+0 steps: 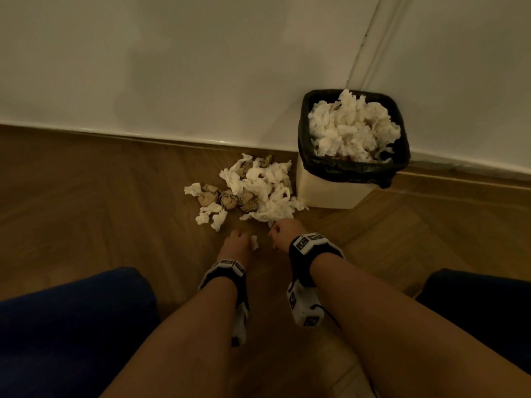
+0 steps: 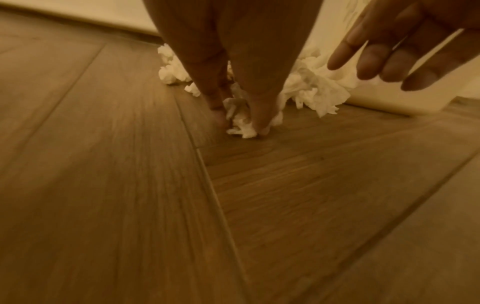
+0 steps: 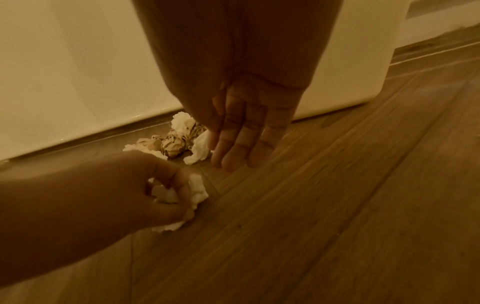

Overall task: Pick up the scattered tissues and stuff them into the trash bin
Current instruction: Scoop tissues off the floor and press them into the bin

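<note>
A heap of crumpled white and brown tissues [image 1: 253, 185] lies on the wooden floor beside a cream trash bin [image 1: 330, 191] lined with a black bag and piled high with tissues [image 1: 352, 127]. My left hand [image 1: 237, 244] pinches a small white tissue [image 2: 241, 123] against the floor just in front of the heap; the same tissue [image 3: 182, 195] shows in the right wrist view. My right hand [image 1: 283, 234] hovers a little to its right with straight fingers [image 3: 239, 148], holding nothing, close to the heap's near edge.
A white wall with a baseboard [image 1: 143, 133] runs behind the heap and the bin. The herringbone wood floor [image 1: 100, 196] spreads to the left. My knees in dark blue [image 1: 71, 326] flank my forearms at the bottom of the head view.
</note>
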{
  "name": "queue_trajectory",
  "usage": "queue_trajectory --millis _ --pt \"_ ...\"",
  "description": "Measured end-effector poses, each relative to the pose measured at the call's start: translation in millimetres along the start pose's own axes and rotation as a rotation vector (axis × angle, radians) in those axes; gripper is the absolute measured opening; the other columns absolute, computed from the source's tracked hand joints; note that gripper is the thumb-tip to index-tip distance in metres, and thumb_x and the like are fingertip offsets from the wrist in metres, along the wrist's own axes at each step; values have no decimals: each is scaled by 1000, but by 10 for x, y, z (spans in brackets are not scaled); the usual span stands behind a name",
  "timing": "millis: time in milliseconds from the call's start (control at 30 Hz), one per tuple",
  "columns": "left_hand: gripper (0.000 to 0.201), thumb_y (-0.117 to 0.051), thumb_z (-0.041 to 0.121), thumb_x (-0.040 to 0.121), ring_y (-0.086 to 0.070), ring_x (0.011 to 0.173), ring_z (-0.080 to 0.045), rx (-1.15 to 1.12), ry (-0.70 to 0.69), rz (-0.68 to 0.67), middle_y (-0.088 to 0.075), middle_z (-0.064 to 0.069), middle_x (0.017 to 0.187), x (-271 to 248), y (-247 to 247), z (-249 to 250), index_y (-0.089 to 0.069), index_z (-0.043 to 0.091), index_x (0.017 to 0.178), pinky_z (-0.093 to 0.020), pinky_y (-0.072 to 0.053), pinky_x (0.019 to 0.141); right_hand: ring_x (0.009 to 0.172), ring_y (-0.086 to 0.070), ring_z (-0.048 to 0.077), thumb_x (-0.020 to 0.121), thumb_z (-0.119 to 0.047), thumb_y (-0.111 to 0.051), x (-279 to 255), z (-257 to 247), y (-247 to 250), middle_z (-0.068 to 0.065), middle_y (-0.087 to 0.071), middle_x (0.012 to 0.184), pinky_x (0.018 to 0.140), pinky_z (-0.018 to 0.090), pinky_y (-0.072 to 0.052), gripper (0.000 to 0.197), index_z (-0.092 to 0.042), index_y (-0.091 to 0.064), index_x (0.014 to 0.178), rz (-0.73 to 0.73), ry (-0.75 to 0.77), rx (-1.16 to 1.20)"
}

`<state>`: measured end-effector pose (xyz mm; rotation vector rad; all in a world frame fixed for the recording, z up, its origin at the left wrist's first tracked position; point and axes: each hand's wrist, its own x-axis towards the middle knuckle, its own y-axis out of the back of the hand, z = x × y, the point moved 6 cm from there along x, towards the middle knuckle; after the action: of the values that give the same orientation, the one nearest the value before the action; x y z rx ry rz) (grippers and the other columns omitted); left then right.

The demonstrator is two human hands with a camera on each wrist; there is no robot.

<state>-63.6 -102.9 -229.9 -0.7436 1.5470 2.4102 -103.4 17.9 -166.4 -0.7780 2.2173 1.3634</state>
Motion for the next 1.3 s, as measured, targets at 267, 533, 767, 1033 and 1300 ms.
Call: queue_trajectory --millis 267,533,767,1033,1300 --pt "29 -45 3 91 -47 115 -35 -307 173 231 -40 -21 131 -40 66 -169 -49 0 121 -32 -39 89 110 -58 30 99 -16 -36 53 -10 1 16 -61 122 96 37 -47 34 -2 -62 115 29 32 -102" --pt "33 -37 29 98 -56 86 -33 -460 129 226 -59 -14 84 -33 69 -201 -58 7 85 -34 -41 68 143 -3 32 91 -31 -49 180 57 -155 -3 -5 156 113 48 -26 41 -27 -52 131 -45 56 -365" --pt "50 -35 37 96 -58 70 -33 -312 241 153 -49 -14 61 -43 117 -286 -43 14 52 -29 -32 53 117 -54 28 95 -19 -49 209 -12 -24 11 -58 126 100 37 -44 29 -11 -64 118 120 42 -152" --pt "31 -34 26 98 -57 95 -35 -324 204 171 -59 -20 103 -51 91 -261 -54 3 93 -35 -43 74 123 -47 33 97 -10 -38 108 6 195 20 -54 130 103 34 -34 34 2 -56 124 360 -75 251" --pt "27 -38 7 96 -57 104 -34 -157 138 186 -61 -19 112 30 132 -190 -62 3 106 -37 -44 83 125 -47 20 100 -29 -38 153 411 71 6 -41 145 95 22 -46 42 -16 -40 140 78 -375 679"
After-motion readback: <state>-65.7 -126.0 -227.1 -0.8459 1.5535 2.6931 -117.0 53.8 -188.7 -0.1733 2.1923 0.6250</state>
